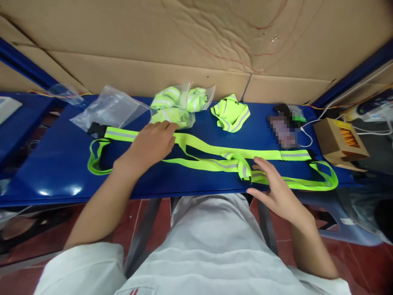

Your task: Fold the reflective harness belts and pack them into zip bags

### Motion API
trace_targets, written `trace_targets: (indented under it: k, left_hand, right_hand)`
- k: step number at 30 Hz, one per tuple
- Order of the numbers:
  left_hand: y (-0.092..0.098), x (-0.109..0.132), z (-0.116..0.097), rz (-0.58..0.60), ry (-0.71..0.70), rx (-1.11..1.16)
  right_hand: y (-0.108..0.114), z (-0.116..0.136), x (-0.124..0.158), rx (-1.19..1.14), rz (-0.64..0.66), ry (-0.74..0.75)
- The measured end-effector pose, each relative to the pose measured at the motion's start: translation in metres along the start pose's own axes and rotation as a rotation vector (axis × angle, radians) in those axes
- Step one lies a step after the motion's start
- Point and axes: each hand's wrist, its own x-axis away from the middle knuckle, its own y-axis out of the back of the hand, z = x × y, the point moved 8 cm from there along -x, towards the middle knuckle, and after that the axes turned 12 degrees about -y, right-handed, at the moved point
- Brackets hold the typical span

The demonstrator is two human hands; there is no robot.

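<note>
A yellow-green reflective harness point(196, 141) of long straps with silver stripes lies spread across the blue table, with a black buckle point(97, 130) at its left end. My left hand point(154, 141) is palm down over its upper strap, fingers stretched towards the plastic bags point(172, 116) of rolled reflective straps. Whether those fingertips touch a bag or the strap, I cannot tell. My right hand point(276, 188) hovers at the lower strap, thumb and fingers apart, holding nothing. Right of the bags sits a loose bundle of the same reflective strap point(231, 113).
A clear zip bag point(112, 108) lies at the back left of the blue table point(55, 164). At the right are a blurred phone-like item point(284, 130) with a white cable and an open cardboard box point(334, 141) with orange contents. A cardboard panel point(147, 41) stands behind.
</note>
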Motion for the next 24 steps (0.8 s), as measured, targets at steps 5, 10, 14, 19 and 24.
trace_targets:
  k: [5, 10, 14, 19, 24]
  left_hand:
    - [0.009, -0.004, -0.111, -0.063, -0.414, 0.172]
    - [-0.028, -0.02, -0.144, 0.097, -0.472, 0.318]
    - [-0.043, -0.031, -0.133, 0.111, -0.463, 0.469]
    - [-0.044, -0.031, -0.12, 0.157, -0.427, 0.668]
    - [-0.049, -0.029, -0.11, 0.188, -0.375, 0.735]
  right_hand:
    - [-0.007, -0.009, -0.007, 0.032, -0.104, -0.189]
    - [-0.022, -0.001, -0.032, -0.058, -0.104, -0.245]
    - [-0.026, 0.008, -0.04, -0.236, -0.084, -0.188]
    - [-0.02, -0.013, -0.032, -0.816, -0.194, -0.358]
    - [-0.026, -0.022, -0.033, -1.101, 0.029, -0.352]
